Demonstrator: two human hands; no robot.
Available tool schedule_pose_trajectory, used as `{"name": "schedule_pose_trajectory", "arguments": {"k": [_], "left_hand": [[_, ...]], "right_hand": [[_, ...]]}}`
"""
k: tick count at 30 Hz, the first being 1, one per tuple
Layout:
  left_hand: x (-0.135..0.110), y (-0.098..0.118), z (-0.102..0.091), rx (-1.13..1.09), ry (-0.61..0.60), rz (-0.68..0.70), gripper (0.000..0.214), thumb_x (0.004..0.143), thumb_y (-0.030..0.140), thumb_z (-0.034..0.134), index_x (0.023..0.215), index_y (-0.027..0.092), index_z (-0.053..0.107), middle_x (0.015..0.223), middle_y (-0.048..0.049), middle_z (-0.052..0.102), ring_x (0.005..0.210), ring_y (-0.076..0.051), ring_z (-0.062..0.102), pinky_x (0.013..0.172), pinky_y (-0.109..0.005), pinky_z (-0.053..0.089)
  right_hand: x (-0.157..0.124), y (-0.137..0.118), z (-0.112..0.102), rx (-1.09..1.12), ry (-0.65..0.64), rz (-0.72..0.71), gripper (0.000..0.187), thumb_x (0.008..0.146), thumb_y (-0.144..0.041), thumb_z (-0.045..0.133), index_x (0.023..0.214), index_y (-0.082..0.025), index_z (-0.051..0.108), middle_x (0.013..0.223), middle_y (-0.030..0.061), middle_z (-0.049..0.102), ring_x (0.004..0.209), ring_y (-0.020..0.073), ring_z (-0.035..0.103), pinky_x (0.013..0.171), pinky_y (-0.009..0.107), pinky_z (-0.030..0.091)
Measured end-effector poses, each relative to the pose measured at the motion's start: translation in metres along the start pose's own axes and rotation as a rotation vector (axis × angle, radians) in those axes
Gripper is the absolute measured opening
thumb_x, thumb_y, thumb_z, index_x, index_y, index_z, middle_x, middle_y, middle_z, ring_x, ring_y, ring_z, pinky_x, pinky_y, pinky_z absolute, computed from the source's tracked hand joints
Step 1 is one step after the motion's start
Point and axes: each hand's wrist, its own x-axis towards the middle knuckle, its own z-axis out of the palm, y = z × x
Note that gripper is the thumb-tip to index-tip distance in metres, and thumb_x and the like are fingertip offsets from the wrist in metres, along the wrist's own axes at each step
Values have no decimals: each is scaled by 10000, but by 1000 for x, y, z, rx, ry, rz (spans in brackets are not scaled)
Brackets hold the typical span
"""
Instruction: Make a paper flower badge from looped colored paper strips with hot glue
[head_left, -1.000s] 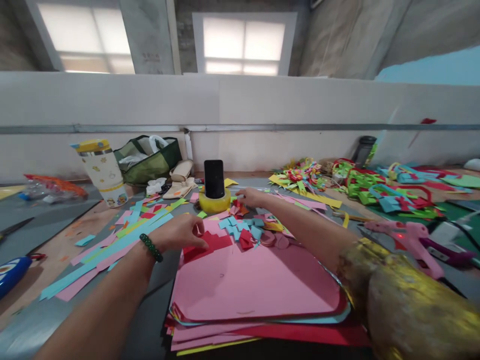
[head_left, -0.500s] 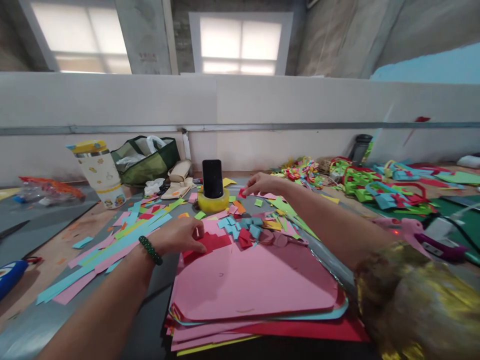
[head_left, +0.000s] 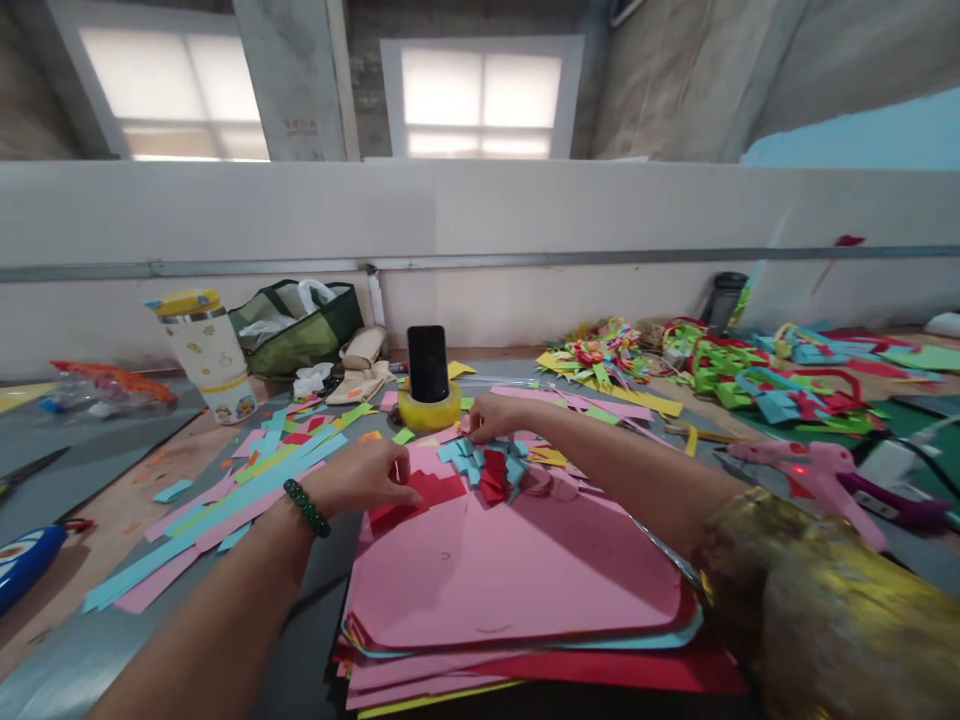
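Observation:
My left hand [head_left: 367, 477], wearing a green beaded bracelet [head_left: 306, 508], rests at the left edge of the pink paper stack [head_left: 510, 570]. Its thumb touches red paper pieces [head_left: 431, 490], and a gap shows between thumb and curled fingers. My right hand [head_left: 495, 415] reaches down with fingertips closed together at a small heap of light-blue paper squares [head_left: 465, 462]. Whatever those fingertips pinch is hidden. A folded red paper piece [head_left: 493, 478] lies on the heap, and round pink paper pieces [head_left: 559, 485] lie to its right.
A phone [head_left: 427, 362] stands in a yellow tape roll [head_left: 429, 410] beyond the stack. Paper strips [head_left: 217, 510] and a tumbler [head_left: 214, 360] are at left. A pink glue gun [head_left: 810, 470] with a lit red light lies at right. Green and red paper crafts [head_left: 724, 370] sit behind it.
My right hand has come down and nearer from beside the phone to the blue squares; the red piece it pinched is out of sight. My left hand has barely moved.

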Motion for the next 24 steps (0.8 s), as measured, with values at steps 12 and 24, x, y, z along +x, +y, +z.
{"name": "schedule_pose_trajectory", "arguments": {"k": [12,24], "left_hand": [[-1,0,2,3,-8,3,324,690,511,649,757,194,631,725,-24,673,651,-178,578,523,-249,332],[3,-5,5,-43,-4,11,354,658,542,672,746,204,620,735,-13,663,652,-175,565,531,-251,337]], "right_hand": [[0,9,2,83,-32,-132,313,916,-328,581,1177,-155,589,1188,78,600,1011,211,607,848,408,527],[1,35,-12,346,104,-116,249,897,-346,605,1012,-126,628,955,35,644,783,138,616,679,299,527]]}}
